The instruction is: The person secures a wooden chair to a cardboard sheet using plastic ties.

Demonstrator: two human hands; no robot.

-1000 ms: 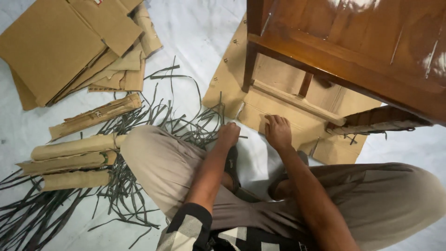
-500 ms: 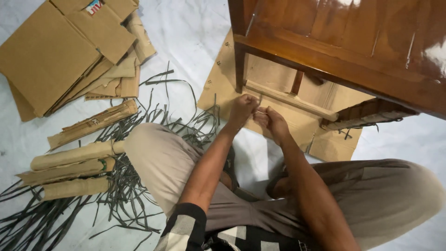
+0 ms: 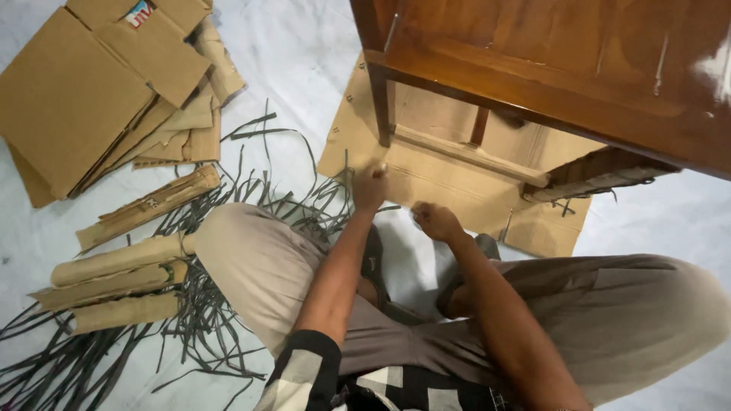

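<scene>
- Cardboard sheet point(image 3: 449, 190) lies flat on the pale floor point(image 3: 304, 61), under the wooden table point(image 3: 548, 68); both hands work at its near edge, just in front of the table's leg point(image 3: 381, 106).
- Left hand point(image 3: 370, 186) is closed into a loose fist with something small and pale showing at its top, right by the foot of the leg; what it grips is too small to make out.
- Right hand point(image 3: 434, 221) is also curled shut, slightly lower and to the side, apart from the left; whether it holds anything cannot be told.
- Judging by this, the step in hand looks like fixing or pulling something at the sheet's edge, and the next move would call for a steady pinch and both hands kept close together.
- Both forearms reach forward from the crossed legs point(image 3: 259, 266), elbows bent, wrists roughly level.
- Dark thin strips point(image 3: 190, 320) are strewn over the floor on the left, around rolled cardboard tubes point(image 3: 114, 262).
- Flattened cardboard boxes point(image 3: 84, 91) are stacked further off.
</scene>
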